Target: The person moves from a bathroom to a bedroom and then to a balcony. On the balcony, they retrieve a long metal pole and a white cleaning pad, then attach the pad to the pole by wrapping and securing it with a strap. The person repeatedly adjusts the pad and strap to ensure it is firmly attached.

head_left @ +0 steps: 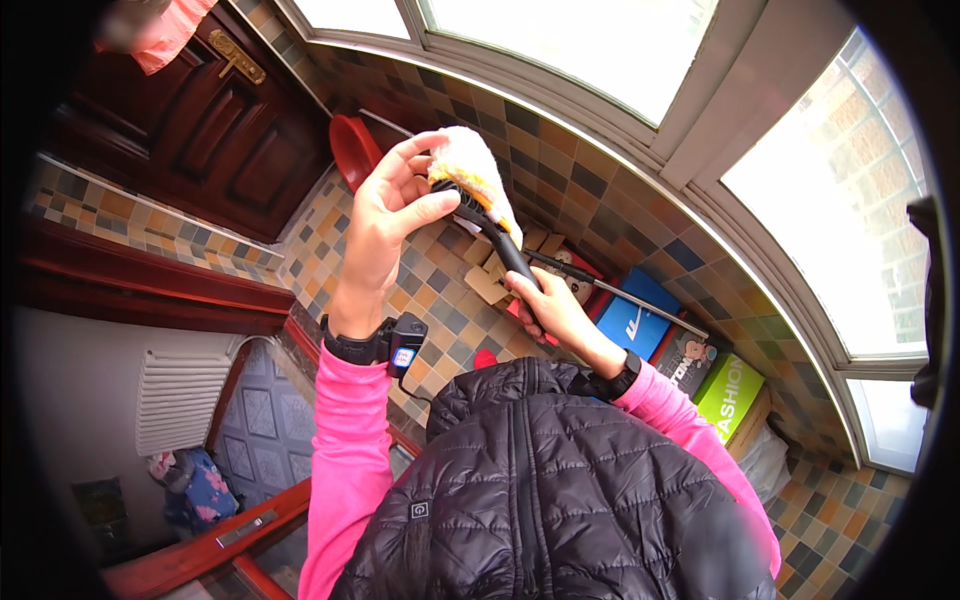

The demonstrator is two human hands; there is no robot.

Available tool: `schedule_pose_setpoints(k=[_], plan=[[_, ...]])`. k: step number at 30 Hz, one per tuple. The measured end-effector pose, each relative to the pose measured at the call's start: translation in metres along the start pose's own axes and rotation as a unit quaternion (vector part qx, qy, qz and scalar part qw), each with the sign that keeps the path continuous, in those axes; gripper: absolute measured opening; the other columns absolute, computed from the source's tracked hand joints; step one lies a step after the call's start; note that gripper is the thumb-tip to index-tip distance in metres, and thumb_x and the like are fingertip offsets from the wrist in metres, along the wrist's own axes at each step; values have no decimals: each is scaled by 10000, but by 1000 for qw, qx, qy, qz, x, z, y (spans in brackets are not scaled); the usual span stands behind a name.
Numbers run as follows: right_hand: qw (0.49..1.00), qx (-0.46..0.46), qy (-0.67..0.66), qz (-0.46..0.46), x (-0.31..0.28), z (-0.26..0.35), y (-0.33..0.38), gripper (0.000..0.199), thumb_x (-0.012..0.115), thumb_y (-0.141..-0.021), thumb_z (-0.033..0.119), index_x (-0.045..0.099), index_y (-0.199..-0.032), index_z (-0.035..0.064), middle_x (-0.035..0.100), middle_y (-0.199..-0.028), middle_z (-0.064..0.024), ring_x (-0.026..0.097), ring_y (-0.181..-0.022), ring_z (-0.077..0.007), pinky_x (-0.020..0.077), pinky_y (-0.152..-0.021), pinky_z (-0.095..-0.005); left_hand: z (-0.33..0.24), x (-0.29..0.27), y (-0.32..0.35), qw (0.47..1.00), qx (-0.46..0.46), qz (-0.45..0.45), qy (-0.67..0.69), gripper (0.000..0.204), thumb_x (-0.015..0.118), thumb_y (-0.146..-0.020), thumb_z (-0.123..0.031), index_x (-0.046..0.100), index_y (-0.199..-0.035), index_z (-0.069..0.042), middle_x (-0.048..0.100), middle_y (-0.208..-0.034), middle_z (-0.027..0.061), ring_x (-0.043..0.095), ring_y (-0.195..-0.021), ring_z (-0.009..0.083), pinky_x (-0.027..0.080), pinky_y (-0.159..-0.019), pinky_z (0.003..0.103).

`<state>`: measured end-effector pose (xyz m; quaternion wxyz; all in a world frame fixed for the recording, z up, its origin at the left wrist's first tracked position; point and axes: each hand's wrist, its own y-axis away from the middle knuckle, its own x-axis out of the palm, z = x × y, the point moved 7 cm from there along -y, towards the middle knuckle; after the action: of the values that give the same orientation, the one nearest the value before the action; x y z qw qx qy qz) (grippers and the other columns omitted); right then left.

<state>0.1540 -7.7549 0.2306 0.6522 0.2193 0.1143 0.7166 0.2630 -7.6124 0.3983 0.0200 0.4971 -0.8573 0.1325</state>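
Note:
My right hand (560, 310) is wrapped round the handle of a black brush (508, 252), which slants up and to the left. Over and behind the brush's ridged head lies a fluffy white cloth (466, 160) with yellow along its edge. My left hand (385, 205) grips the cloth at the upper left, its thumb pressed on the brush head and its fingers curled behind. The cloth's far side and some left fingertips are hidden.
A red dustpan (354, 152) stands by the tiled wall. Below the windows are a blue box (638, 308), a green box (728, 395) and opened cardboard (488, 278), with a metal pole (640, 298) across them. A dark red door (200, 130) is at far left.

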Motion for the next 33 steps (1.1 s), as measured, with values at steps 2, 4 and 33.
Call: schedule_pose_setpoints(k=[2, 4, 33], plan=[[999, -3, -24, 30, 0, -3, 1, 279, 538, -1018, 325, 528, -1003, 46, 490, -584, 2, 437, -401, -75, 335, -370, -240, 1, -1, 3, 1000, -24, 15, 6, 550, 720, -805, 41, 528, -1318, -7, 634, -1119, 79, 623, -1005, 134, 502, -910, 274], [999, -2, -37, 36, -4, -7, 1, 306, 555, -1007, 357, 522, -985, 53, 483, -577, 0, 459, -405, -83, 358, -380, -248, 2, -3, 7, 999, -37, 13, 11, 531, 732, -777, 65, 549, -1272, -1, 643, -1108, 79, 627, -1004, 134, 498, -907, 265], [997, -15, -32, 66, 19, -7, 2, 338, 522, -1032, 361, 554, -1058, 25, 591, -716, -44, 590, -555, -132, 483, -518, -271, -12, 17, 9, 970, 127, -86, -187, 419, 747, -807, 59, 574, -1184, -6, 582, -1119, 65, 621, -1022, 143, 563, -875, 290]])
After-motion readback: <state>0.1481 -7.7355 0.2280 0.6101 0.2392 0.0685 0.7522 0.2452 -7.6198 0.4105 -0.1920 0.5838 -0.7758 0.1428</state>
